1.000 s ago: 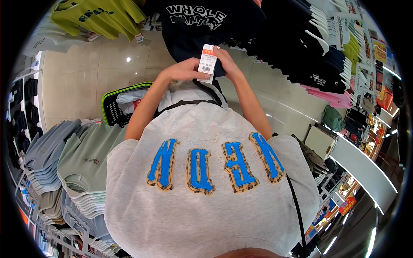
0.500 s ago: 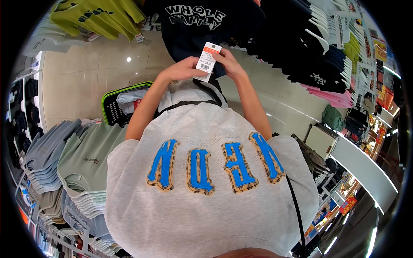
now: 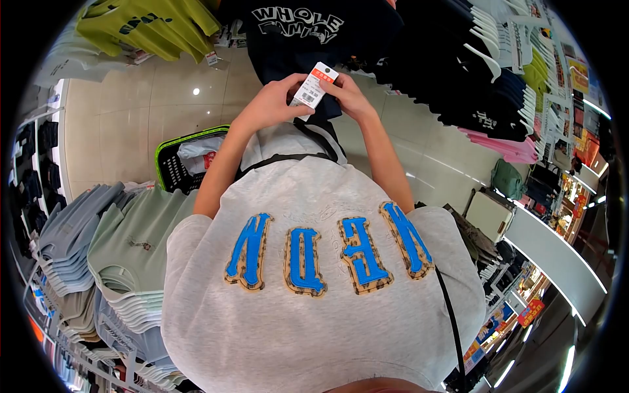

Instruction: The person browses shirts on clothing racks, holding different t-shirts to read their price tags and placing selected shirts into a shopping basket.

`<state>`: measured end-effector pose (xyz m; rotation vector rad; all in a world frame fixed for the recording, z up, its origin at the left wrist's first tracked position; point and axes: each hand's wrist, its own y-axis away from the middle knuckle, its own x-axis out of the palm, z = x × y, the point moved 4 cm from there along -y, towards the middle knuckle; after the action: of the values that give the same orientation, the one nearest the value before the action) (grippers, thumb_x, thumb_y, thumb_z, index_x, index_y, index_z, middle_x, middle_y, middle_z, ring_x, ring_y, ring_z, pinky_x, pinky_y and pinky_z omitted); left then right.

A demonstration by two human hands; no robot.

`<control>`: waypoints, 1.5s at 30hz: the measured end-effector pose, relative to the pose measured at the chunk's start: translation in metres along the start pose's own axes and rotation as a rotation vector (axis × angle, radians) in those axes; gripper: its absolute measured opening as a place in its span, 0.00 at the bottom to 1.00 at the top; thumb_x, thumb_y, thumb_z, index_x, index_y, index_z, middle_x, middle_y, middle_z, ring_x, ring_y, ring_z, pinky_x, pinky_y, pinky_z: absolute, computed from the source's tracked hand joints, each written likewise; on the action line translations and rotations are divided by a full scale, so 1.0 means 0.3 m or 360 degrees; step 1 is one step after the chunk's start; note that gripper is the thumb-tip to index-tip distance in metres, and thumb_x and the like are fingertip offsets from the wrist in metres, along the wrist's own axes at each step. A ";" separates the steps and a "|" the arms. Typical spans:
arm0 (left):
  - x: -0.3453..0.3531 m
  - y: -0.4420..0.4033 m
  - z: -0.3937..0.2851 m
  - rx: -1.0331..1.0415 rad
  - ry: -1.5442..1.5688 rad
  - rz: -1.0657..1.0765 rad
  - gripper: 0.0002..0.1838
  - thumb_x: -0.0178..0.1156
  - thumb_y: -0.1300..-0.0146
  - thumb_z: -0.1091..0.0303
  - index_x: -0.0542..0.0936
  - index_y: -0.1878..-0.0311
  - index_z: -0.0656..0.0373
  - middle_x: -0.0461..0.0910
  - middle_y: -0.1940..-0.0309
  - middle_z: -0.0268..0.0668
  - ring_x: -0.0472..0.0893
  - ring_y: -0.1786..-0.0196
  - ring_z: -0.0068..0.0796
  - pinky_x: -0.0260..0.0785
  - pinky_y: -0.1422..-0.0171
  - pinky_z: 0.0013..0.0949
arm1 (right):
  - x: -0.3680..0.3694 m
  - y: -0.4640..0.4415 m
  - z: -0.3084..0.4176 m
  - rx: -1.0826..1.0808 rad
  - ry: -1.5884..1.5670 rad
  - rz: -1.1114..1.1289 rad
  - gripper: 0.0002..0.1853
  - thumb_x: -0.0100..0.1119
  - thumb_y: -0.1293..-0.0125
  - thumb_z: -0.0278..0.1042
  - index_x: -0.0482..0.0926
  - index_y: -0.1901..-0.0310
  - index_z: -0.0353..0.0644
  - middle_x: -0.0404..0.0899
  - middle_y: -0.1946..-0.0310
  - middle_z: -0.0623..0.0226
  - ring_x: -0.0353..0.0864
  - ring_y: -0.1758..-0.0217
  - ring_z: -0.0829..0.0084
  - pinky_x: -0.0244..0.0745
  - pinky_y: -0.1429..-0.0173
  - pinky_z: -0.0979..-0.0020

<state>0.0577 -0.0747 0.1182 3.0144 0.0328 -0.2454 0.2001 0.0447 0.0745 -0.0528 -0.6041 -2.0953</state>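
Note:
A white price tag (image 3: pixel 315 86) with an orange band, printed text and a barcode is held up in front of the dark T-shirt (image 3: pixel 298 33) lettered "WHOLE FAMILY". My right hand (image 3: pixel 352 98) pinches the tag's right edge, its thumb lying on the printed face. From the other side, my left hand (image 3: pixel 275 103) closes around the tag's left and lower edge, thumb near the bottom corner. Its fingertips are partly hidden behind the tag. The shirt hangs just beyond both hands.
A black shopping basket (image 3: pixel 173 167) with a green rim and a white bundle inside stands at left. Green T-shirts (image 3: pixel 128 245) hang at lower left, yellow-green shirts (image 3: pixel 154 26) at upper left. Black shirts (image 3: pixel 432 72) on white hangers line the right. Tiled floor (image 3: pixel 124 131) lies between.
The tag has tilted, its top leaning right. My left hand has shifted its fingers up around the tag's left edge, with the thumb at the bottom. My right hand stays nearly in place.

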 end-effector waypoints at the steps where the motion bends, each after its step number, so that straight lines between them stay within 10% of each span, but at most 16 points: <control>1: 0.002 0.004 -0.006 0.0001 0.0001 -0.0003 0.32 0.68 0.50 0.63 0.71 0.42 0.61 0.82 0.61 0.43 0.82 0.60 0.34 0.73 0.52 0.33 | 0.002 -0.001 0.003 -0.0020 0.0030 -0.0017 0.18 0.64 0.38 0.38 0.76 0.52 0.33 0.79 0.56 0.66 0.77 0.55 0.79 0.71 0.46 0.74; 18: 0.029 0.015 -0.038 0.0085 -0.0868 -0.0259 0.33 0.65 0.48 0.49 0.72 0.42 0.58 0.81 0.69 0.45 0.81 0.66 0.46 0.73 0.61 0.41 | 0.018 0.031 0.022 -0.0062 -0.0103 0.0080 0.24 0.66 0.46 0.24 0.71 0.47 0.34 0.78 0.53 0.64 0.77 0.50 0.74 0.71 0.42 0.71; 45: 0.037 0.004 -0.054 0.0053 -0.0803 -0.0196 0.40 0.64 0.48 0.53 0.65 0.37 0.71 0.81 0.67 0.52 0.82 0.63 0.49 0.74 0.58 0.43 | 0.028 0.029 0.031 0.0001 -0.0030 0.0147 0.29 0.64 0.54 0.21 0.70 0.46 0.37 0.75 0.52 0.66 0.74 0.47 0.74 0.69 0.41 0.72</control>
<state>0.0714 -0.0740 0.1324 2.8885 0.1691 -1.0127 0.2006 0.0382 0.0884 -0.0987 -0.6025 -2.0073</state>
